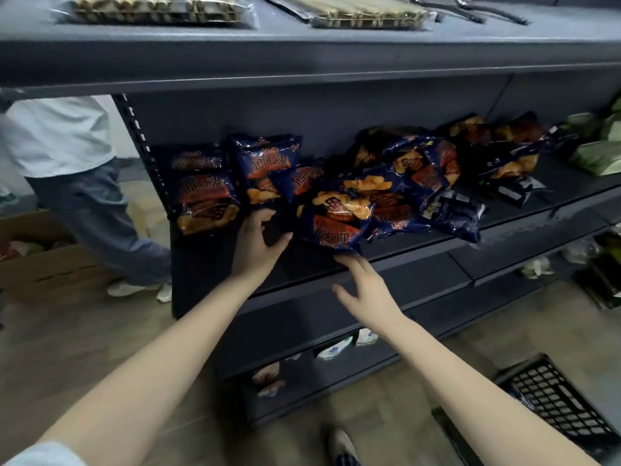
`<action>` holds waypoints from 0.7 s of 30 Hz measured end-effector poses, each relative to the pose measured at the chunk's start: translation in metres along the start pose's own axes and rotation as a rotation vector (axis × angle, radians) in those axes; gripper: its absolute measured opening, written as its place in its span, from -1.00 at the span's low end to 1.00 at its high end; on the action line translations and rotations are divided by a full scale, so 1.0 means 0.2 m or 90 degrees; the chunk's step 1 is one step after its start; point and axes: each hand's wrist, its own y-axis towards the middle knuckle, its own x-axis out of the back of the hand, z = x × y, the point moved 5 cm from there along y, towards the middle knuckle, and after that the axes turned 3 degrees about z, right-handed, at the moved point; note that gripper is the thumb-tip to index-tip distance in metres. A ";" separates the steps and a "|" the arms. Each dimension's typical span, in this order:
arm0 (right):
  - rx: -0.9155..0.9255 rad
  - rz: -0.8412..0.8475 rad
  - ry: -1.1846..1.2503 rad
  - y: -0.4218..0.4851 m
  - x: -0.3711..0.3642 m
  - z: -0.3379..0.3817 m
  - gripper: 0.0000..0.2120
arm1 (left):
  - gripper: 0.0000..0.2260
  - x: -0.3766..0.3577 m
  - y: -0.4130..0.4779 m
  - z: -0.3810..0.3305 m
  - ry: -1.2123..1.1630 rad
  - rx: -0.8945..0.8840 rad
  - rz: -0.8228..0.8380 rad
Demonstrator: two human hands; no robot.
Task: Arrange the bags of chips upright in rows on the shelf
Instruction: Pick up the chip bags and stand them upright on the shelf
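Observation:
Dark blue chip bags with orange print lie on the dark middle shelf [420,245]. At the left, three bags stand upright [205,196] against the back. A loose heap of bags [420,169] sprawls across the middle and right. One bag [336,220] lies flat near the front edge. My left hand [260,243] rests open on the shelf just left of that bag, fingers spread. My right hand [363,284] hovers open below the bag's front edge, touching nothing that I can see.
Another person in jeans and a white shirt [67,156] stands at the left beside a cardboard box [43,264]. A black plastic crate [554,405] sits on the floor at the lower right. The upper shelf [302,62] overhangs. Green packages [598,153] lie at the far right.

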 end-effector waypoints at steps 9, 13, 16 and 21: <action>0.075 0.005 -0.023 0.14 0.17 -0.10 -0.49 | -0.35 -0.20 0.10 0.00 0.057 0.203 0.179; 0.077 0.061 -0.060 0.20 0.21 -0.17 -0.43 | -0.32 -0.28 0.15 -0.07 0.119 0.231 0.144; 0.075 0.113 -0.082 0.21 0.19 -0.21 -0.42 | -0.32 -0.33 0.16 -0.12 0.130 0.253 0.116; 0.082 0.138 -0.080 0.25 0.18 -0.25 -0.41 | -0.22 -0.34 0.16 -0.12 0.147 0.312 0.117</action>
